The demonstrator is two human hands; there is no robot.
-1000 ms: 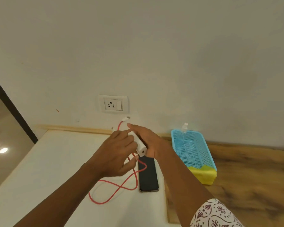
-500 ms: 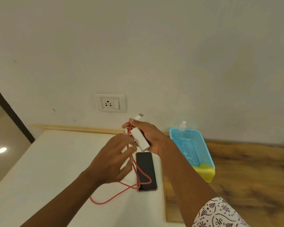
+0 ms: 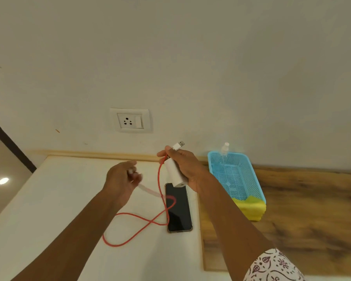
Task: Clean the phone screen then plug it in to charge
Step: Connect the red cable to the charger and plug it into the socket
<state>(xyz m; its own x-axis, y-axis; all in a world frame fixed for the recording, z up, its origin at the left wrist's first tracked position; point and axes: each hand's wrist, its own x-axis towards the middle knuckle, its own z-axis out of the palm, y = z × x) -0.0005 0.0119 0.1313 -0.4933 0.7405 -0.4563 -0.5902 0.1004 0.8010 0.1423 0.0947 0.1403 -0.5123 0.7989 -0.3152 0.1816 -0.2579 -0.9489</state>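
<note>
A black phone (image 3: 179, 207) lies screen up on the white table (image 3: 49, 209). My right hand (image 3: 185, 167) hovers above its top end, shut on a white charger adapter (image 3: 173, 174) and on the cable's white USB plug (image 3: 178, 145), which pokes out above my fingers. A red cable (image 3: 138, 230) hangs from that hand and loops over the table and the phone's left side. My left hand (image 3: 122, 182) is blurred, left of the adapter, pinching the cable's small white end. The wall socket (image 3: 130, 121) is empty.
A blue plastic basket (image 3: 249, 177) stands to the right on the wooden surface (image 3: 312, 209), with a small clear spray bottle (image 3: 223, 153) at its far end and a yellow cloth (image 3: 249, 207) at its near end.
My right hand has lifted the adapter and turned it more upright, with the USB plug now sticking up. My left hand has drawn away to the left, pulling the cable's other end.
</note>
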